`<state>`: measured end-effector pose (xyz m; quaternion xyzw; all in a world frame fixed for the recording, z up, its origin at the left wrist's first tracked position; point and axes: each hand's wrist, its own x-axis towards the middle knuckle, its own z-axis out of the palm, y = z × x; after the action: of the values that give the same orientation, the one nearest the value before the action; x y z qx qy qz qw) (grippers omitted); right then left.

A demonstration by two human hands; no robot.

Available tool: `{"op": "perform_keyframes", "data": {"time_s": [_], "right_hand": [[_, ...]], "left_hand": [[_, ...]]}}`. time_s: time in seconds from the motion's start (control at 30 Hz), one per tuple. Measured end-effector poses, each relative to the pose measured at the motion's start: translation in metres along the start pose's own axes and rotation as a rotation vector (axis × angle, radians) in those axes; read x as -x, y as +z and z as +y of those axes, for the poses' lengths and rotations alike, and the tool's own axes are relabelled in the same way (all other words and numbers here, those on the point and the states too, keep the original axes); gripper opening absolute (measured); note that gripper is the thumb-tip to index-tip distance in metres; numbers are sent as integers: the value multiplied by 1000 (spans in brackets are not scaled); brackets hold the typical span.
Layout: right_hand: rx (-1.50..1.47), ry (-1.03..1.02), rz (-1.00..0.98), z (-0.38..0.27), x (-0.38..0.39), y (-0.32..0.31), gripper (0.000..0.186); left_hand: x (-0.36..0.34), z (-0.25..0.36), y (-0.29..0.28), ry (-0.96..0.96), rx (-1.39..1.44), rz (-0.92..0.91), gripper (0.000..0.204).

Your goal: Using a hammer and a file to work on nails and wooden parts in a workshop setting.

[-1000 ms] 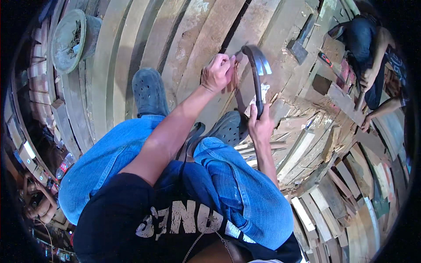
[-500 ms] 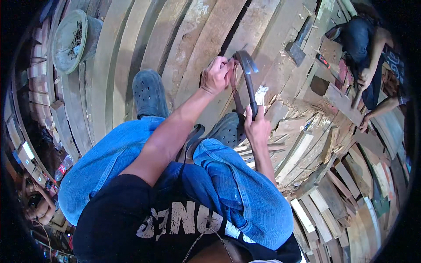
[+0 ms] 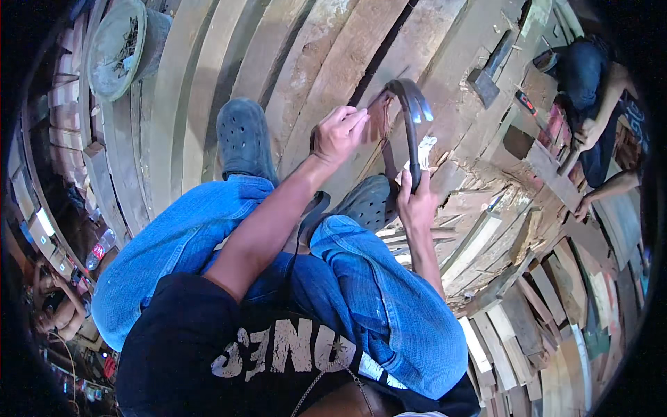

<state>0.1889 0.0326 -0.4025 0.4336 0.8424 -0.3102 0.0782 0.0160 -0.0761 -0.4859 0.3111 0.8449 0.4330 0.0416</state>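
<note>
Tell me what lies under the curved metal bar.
Under the curved metal bar lie long pale wooden planks with a dark gap between them. The left hand holds a small reddish wood piece beside it. The right hand covers the bar's lower end.

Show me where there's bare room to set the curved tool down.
Bare planks lie between the bucket and the curved tool, beyond the left shoe. Right of the right hand, loose wood offcuts crowd the floor toward a crouching person.
</note>
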Motion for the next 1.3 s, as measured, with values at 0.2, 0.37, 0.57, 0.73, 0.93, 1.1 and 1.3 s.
{"op": "perform_keyframes", "data": {"time_s": [0.2,0.37,0.57,0.73,0.93,1.1,1.3], "right_hand": [[43,-36,38,4,6,2,30],[54,-76,-2,1,6,-1,33],[38,-42,-51,-1,16,-4,32],[10,-100,-48,5,24,-5,27],[65,-144,-38,8,29,-2,30],[62,-86,-74,7,32,-2,29],[-8,-100,-58,4,32,-5,27]], "left_hand": [[-2,-1,-4,17,9,-37,14],[-1,-3,-3,20,-8,-40,14],[2,-8,0,-15,44,-25,11],[0,-7,-1,-16,64,-11,11],[-5,-6,-6,-5,73,-74,12],[-4,-3,-6,-34,119,-53,12],[-6,-3,-7,-48,135,-61,12]]}}
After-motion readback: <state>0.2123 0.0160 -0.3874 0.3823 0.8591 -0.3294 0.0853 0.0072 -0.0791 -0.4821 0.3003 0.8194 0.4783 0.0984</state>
